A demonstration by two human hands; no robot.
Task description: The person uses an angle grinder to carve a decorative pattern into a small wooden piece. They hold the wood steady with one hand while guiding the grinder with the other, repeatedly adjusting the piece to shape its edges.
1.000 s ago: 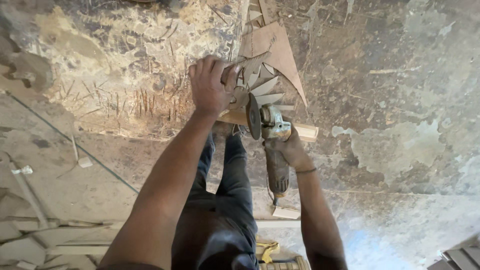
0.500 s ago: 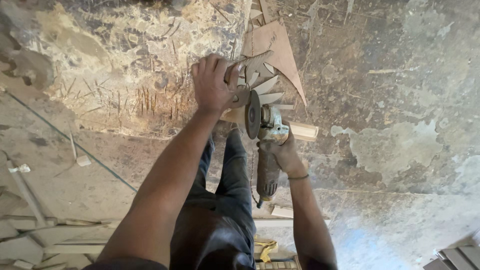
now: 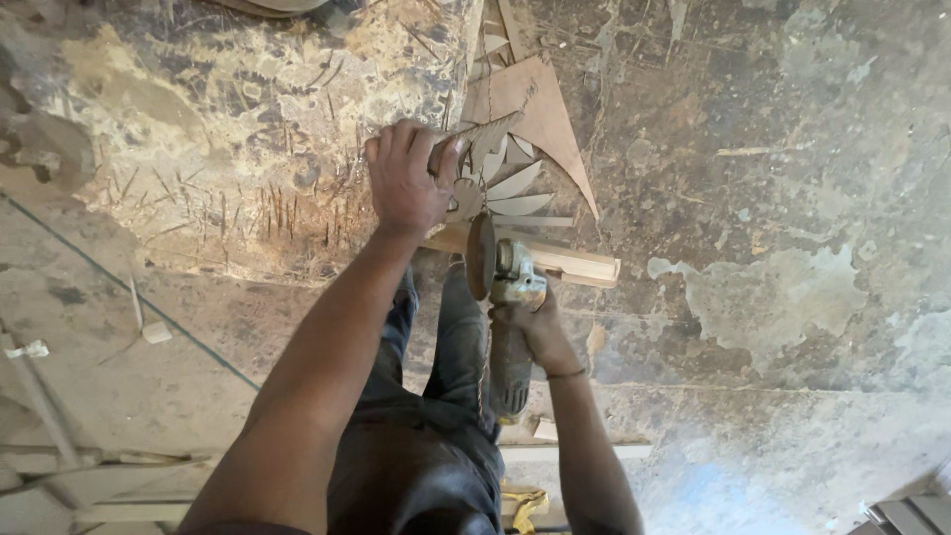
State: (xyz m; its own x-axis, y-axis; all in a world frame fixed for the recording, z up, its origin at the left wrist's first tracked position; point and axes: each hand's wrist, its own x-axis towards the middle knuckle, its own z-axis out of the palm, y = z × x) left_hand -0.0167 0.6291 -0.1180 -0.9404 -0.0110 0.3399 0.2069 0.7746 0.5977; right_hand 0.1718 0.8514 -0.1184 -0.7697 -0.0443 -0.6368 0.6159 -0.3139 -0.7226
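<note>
left hand [image 3: 404, 180] closed over the top of a thin curved stone piece [image 3: 474, 139], pressing it down above a wooden block [image 3: 555, 260] on the rough floor [image 3: 773, 149]. right hand [image 3: 540, 327] wrapped tight round the body of an angle grinder [image 3: 507, 317], disc [image 3: 480, 256] upright, just below the left hand and against the block. pale petal-shaped offcuts [image 3: 515, 188] fanned just beside the disc. brown pointed slab [image 3: 540, 109] beyond.

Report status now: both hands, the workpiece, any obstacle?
Left hand grips thin wooden piece. Right hand holds angle grinder, disc beside it. Wooden offcuts underneath.
</note>
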